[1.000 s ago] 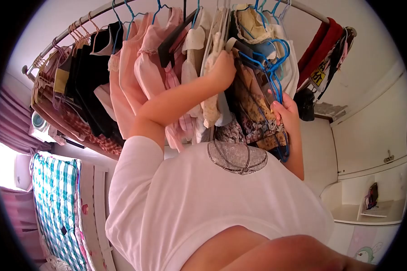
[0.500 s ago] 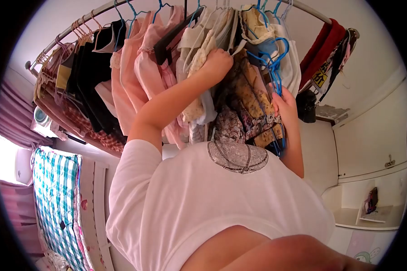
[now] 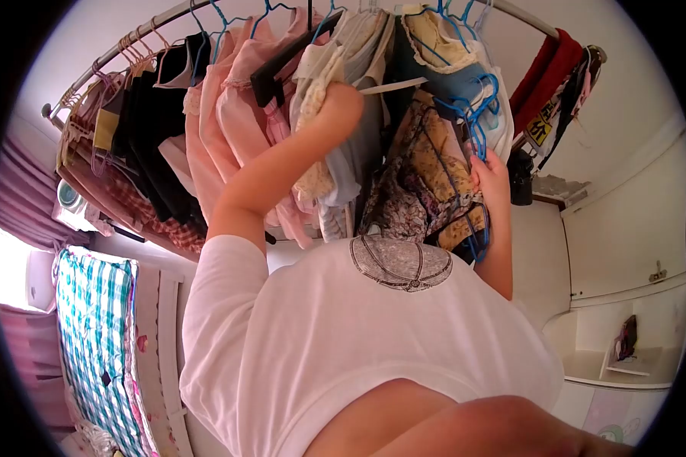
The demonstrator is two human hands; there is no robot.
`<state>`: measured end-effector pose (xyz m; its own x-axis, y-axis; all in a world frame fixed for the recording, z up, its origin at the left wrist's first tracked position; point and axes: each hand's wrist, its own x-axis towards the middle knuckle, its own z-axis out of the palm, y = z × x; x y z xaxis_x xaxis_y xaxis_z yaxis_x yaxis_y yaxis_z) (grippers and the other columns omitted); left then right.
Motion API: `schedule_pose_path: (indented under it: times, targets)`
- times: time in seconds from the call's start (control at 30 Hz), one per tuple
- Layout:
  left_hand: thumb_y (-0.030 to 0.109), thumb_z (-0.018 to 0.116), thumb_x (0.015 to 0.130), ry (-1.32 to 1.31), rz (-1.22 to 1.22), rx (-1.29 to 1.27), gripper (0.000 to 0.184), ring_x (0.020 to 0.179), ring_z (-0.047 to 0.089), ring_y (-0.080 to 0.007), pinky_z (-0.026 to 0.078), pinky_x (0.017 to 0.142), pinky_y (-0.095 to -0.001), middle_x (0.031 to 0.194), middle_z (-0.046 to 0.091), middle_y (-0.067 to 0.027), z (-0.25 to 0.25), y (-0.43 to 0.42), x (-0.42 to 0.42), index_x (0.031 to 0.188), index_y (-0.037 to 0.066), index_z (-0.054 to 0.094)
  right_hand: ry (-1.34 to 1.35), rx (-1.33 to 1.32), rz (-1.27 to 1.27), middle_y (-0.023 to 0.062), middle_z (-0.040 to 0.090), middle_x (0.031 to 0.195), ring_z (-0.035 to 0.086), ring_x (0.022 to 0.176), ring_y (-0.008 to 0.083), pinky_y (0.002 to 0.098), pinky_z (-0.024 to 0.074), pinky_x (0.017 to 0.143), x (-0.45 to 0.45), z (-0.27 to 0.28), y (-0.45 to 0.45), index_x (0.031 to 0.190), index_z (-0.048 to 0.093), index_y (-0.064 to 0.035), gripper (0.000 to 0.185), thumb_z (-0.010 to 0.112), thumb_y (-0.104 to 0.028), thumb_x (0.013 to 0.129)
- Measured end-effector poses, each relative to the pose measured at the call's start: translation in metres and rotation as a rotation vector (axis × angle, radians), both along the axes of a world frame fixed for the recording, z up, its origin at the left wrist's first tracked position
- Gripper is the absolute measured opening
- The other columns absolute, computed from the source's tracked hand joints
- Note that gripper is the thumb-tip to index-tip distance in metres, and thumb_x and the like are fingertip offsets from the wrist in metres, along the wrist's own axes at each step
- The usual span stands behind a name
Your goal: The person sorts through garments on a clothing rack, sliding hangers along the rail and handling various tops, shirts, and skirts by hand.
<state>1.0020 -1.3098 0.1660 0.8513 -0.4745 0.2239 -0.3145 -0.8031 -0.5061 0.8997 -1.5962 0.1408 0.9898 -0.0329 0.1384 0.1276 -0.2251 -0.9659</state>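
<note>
Blue hangers [image 3: 478, 139], bunched together, sit in the closed fingers of the right hand [image 3: 493, 179] at the right of my view, with a dark-and-mustard floral garment [image 3: 440, 156] hanging beside them, just ahead of the white T-shirt [image 3: 373, 327]. On the other side, the left hand [image 3: 341, 107] presses in against a cream lace garment [image 3: 316, 174]; its fingers are hidden from me, so I cannot tell what they grip. From beside it a pale strap [image 3: 396, 85] stretches across toward the floral garment. Crowding that arm along the metal rail [image 3: 527, 18] are pink blouses [image 3: 240, 103] and a broad black hanger [image 3: 282, 72]; black garments [image 3: 152, 137] hang farther along. Past the right hand I see a red cloth [image 3: 540, 80] and a black bag [image 3: 521, 177], its contents hidden. An open cubby [image 3: 587, 362] holds a small dark item [image 3: 626, 339]. On a yellow label [image 3: 539, 131] I make out 价.
</note>
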Motion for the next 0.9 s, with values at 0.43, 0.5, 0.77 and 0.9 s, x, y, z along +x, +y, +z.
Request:
schedule_pose_path:
  times: [0.43, 0.5, 0.77, 0.9]
  targets:
    - [0.015, 0.057, 0.073, -0.198, -0.055, -0.127, 0.014, 0.102, 0.049, -0.0248, 0.036, 0.088, -0.0381, 0.113, 0.052, -0.0122, -0.031, -0.012, 0.009, 0.081, 0.008, 0.066, 0.144, -0.123, 0.191, -0.0025, 0.045, 0.056, 0.041, 0.044, 0.0054, 0.0217, 0.0354, 0.040, -0.023, -0.005, -0.009, 0.112, 0.052, -0.0056, 0.023, 0.050, -0.011, 0.090]
    - [0.016, 0.055, 0.074, -0.242, -0.196, -0.125, 0.016, 0.105, 0.046, -0.0247, 0.032, 0.090, -0.0388, 0.116, 0.049, -0.0121, -0.041, -0.023, 0.009, 0.083, 0.010, 0.066, 0.158, -0.078, 0.249, -0.0028, 0.044, 0.057, 0.040, 0.044, 0.0047, 0.0209, 0.0343, 0.040, -0.031, -0.009, -0.008, 0.112, 0.052, -0.0054, 0.023, 0.050, -0.009, 0.090]
    - [0.019, 0.061, 0.076, 0.160, -0.423, -0.481, 0.014, 0.083, 0.058, -0.0306, 0.048, 0.069, -0.0410, 0.090, 0.059, -0.0116, -0.083, -0.036, 0.045, 0.084, 0.008, 0.064, 0.243, -0.064, 0.248, -0.0035, 0.042, 0.055, 0.038, 0.041, 0.0041, 0.0192, 0.0330, 0.039, -0.082, -0.001, -0.033, 0.119, 0.050, -0.0070, 0.031, 0.049, -0.006, 0.089]
    - [0.021, 0.060, 0.076, 0.163, -0.250, -0.147, 0.013, 0.080, 0.061, -0.0270, 0.048, 0.065, -0.0370, 0.083, 0.061, -0.0088, -0.092, -0.024, 0.047, 0.081, 0.011, 0.066, 0.207, -0.020, 0.231, -0.0036, 0.041, 0.053, 0.038, 0.041, 0.0042, 0.0190, 0.0331, 0.039, -0.092, -0.006, -0.045, 0.120, 0.050, -0.0066, 0.031, 0.049, -0.007, 0.089]
